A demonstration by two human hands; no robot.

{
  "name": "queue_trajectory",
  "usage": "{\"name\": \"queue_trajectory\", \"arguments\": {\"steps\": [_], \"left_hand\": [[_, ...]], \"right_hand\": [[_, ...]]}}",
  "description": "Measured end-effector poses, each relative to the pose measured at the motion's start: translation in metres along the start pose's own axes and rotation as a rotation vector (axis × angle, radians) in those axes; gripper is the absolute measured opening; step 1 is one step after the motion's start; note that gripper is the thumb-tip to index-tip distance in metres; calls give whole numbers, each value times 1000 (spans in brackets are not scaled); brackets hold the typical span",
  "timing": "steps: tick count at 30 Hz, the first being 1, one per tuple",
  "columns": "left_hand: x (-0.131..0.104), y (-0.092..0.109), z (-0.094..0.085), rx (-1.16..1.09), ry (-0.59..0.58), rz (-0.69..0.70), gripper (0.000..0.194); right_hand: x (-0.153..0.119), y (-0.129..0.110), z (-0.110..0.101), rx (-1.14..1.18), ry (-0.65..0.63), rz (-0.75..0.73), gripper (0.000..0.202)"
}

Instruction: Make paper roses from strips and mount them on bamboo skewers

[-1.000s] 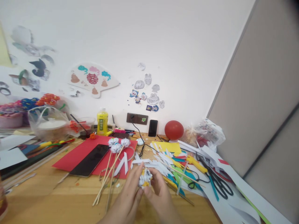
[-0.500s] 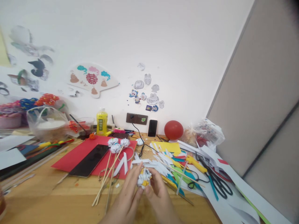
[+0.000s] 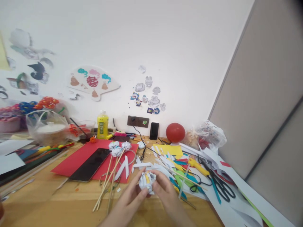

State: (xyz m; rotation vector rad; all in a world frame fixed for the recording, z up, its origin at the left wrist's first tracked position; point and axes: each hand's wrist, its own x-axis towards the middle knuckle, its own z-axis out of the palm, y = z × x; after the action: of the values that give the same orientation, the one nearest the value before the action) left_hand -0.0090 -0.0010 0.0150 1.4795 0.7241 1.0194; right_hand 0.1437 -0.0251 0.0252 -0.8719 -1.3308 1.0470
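A crumpled paper ball (image 3: 147,182), white with a yellow patch, is held between both hands over the front of the table. My left hand (image 3: 134,192) closes round its left side, thumb along the near face. From the right, my right hand (image 3: 163,187) grips it with the thumb pressed on the front. Similar white paper balls on wooden sticks (image 3: 116,148) lie to the left, partly on a red sheet (image 3: 71,157). White paper strips (image 3: 151,166) are spread just beyond my fingers.
A dark tablet (image 3: 90,165) lies on the red sheet. To the right are a yellow glue gun (image 3: 198,166), black-handled scissors (image 3: 223,186) and loose paper. A yellow bottle (image 3: 102,125), a phone (image 3: 154,130) and a red balloon (image 3: 175,132) stand along the wall.
The paper ball has been turned in my hands, so its yellow part now shows near the top middle. Both thumbs have shifted on its near side.
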Motion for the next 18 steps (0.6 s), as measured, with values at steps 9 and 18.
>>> {"name": "queue_trajectory", "arguments": {"steps": [9,18], "left_hand": [[-5,-5,1,117,-11,84,63],[-6,-3,5,330,82,123,66]], "right_hand": [[-2,0,-1,-214,-2,-127,43],[-5,1,3,-389,71,-228,40]]}}
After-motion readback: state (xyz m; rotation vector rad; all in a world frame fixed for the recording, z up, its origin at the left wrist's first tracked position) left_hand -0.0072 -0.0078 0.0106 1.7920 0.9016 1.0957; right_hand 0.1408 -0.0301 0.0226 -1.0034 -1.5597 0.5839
